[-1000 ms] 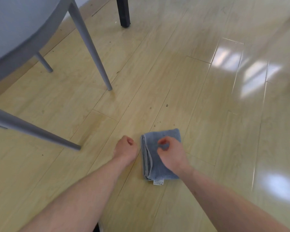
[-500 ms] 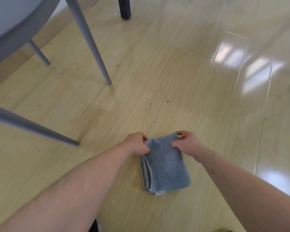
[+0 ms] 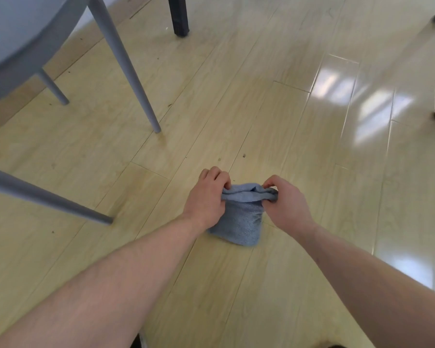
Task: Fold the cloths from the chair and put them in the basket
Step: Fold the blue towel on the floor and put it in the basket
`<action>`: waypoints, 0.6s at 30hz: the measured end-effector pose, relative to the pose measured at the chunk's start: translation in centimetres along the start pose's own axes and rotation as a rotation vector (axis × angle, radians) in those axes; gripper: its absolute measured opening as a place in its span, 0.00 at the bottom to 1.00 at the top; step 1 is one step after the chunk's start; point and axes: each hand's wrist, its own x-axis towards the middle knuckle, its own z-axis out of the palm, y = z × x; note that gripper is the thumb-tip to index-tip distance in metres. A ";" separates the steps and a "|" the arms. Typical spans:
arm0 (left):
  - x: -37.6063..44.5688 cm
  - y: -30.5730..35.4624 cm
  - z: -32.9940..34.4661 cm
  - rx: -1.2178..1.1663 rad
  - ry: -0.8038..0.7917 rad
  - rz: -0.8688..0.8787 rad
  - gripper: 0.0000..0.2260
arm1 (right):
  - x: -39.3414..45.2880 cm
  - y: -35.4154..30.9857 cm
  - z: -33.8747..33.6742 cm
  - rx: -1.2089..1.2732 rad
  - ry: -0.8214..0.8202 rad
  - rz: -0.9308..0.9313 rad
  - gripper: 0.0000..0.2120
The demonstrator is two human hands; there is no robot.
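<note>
Pinching the top edge of the blue cloth [image 3: 239, 222], the left hand [image 3: 207, 197] holds one corner and the right hand [image 3: 285, 200] holds the other. The cloth hangs down between the hands, its bottom close to the floor [image 3: 211, 96]. To do this well, keep both corners level and tight so the fold stays neat. No basket shows. A grey chair [image 3: 121, 59] stands far left of the hands.

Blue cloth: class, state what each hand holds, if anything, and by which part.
Both hands hold the blue cloth: the left hand grips its far edge at the left corner, the right hand at the right corner.
</note>
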 end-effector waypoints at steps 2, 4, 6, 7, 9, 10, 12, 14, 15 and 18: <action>-0.4 -0.1 0.2 0.021 -0.016 0.052 0.15 | -0.9 0.6 0.5 -0.016 0.040 -0.021 0.11; -1.0 -0.5 0.3 0.077 -0.055 0.086 0.15 | -2.1 1.2 1.0 -0.021 0.051 -0.055 0.12; -1.6 -1.1 0.5 0.122 -0.095 0.109 0.15 | -3.3 1.5 1.7 -0.024 0.042 -0.107 0.14; -2.0 -1.3 0.6 0.128 -0.114 0.111 0.15 | -4.0 1.6 2.1 -0.028 0.035 -0.125 0.14; -2.9 -2.0 0.7 0.133 -0.151 0.112 0.15 | -5.1 1.6 2.8 -0.062 0.023 -0.134 0.15; -3.3 -2.3 0.8 0.141 -0.169 0.113 0.15 | -5.6 1.7 3.1 -0.087 0.016 -0.137 0.15; -4.2 -2.7 1.0 0.163 -0.205 0.122 0.14 | -6.5 2.0 3.9 -0.141 0.001 -0.145 0.14; -5.1 -3.0 1.5 0.196 -0.235 0.151 0.12 | -7.4 2.4 4.7 -0.161 -0.011 -0.137 0.12; -5.6 -3.1 1.8 0.215 -0.243 0.169 0.11 | -7.7 2.7 5.1 -0.159 -0.016 -0.128 0.12; -6.5 -3.5 2.6 0.259 -0.263 0.152 0.11 | -8.4 3.1 6.0 -0.187 -0.025 -0.117 0.11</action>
